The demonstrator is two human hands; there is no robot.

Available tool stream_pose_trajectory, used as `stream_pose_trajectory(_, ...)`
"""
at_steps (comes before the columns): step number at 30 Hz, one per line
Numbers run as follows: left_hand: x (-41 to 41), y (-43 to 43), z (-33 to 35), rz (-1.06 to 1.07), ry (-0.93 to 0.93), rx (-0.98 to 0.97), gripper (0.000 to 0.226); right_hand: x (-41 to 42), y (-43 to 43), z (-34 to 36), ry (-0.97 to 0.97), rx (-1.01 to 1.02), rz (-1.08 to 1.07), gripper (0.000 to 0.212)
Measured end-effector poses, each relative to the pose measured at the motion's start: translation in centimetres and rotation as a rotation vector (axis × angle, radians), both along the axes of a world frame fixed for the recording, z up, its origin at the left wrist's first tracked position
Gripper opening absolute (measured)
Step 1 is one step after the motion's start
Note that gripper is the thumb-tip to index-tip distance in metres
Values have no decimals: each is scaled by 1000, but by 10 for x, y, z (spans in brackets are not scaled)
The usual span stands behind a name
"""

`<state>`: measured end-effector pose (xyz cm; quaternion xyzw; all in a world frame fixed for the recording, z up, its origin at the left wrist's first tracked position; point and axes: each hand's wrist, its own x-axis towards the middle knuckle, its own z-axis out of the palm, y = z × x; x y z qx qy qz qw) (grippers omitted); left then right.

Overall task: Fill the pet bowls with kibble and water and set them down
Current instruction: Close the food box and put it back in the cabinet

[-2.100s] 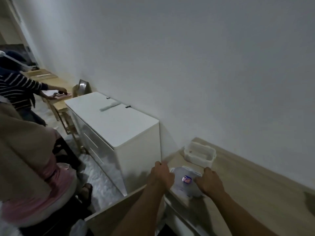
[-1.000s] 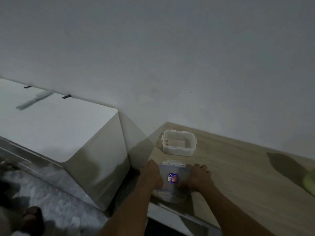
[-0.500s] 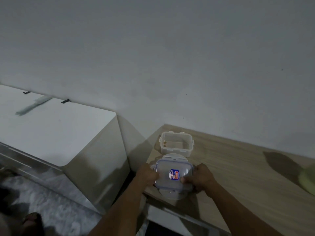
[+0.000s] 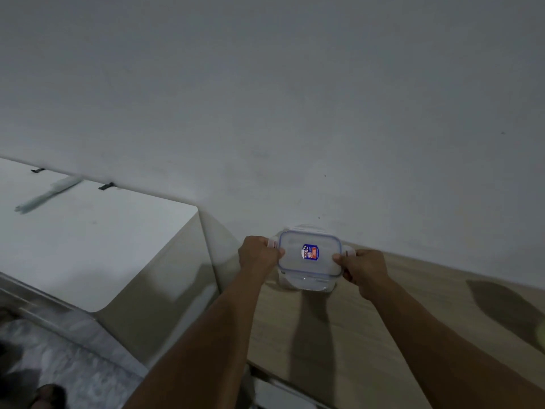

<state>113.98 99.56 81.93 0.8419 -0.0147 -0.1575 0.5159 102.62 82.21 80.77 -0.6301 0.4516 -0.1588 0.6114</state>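
Both side flaps of the clear snap-lock lid [image 4: 309, 255] were in my grip: my left hand [image 4: 259, 255] pinched one, my right hand [image 4: 364, 268] the other. I held it flat over what seemed a plastic container [image 4: 306, 287], mostly hidden, at the wooden table [image 4: 383, 335] corner against the wall [image 4: 295, 113], beside a white cabinet [image 4: 88, 246].

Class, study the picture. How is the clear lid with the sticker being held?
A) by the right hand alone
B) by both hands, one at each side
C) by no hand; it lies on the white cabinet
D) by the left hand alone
B: the left hand and the right hand each grip one side of the lid, above the wooden table.
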Motion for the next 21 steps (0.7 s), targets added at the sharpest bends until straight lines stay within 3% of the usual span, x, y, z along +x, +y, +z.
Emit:
stream_pose_trajectory(12, 26, -10, -27, -48, -22, 202, 45, 35, -17, -34, 137, -109, 25, 27)
stream_pose_trajectory(21, 26, -17, -29, -71, 30, 200, 48, 34, -22, -34, 197, -184, 23, 36)
